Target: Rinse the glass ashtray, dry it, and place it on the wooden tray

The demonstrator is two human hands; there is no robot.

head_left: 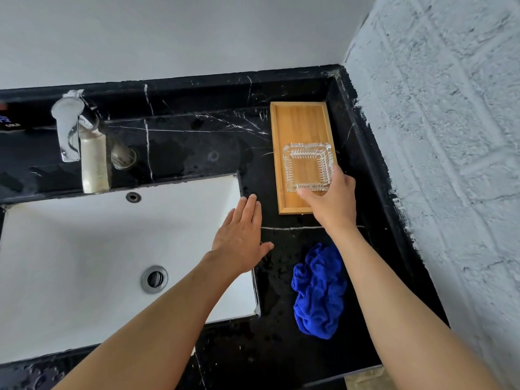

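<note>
The square clear glass ashtray (308, 166) is over the near half of the wooden tray (298, 122), which lies on the black marble counter right of the sink. My right hand (333, 201) grips the ashtray's near right corner, thumb on its front edge. Whether the ashtray rests fully on the tray I cannot tell. My left hand (242, 237) hovers flat with fingers apart over the sink's right rim, holding nothing.
A crumpled blue cloth (319, 291) lies on the counter (213, 153) below the tray. The white sink (84, 249) with its drain fills the left. A chrome tap (70, 128) stands behind it. A rough white wall runs along the right.
</note>
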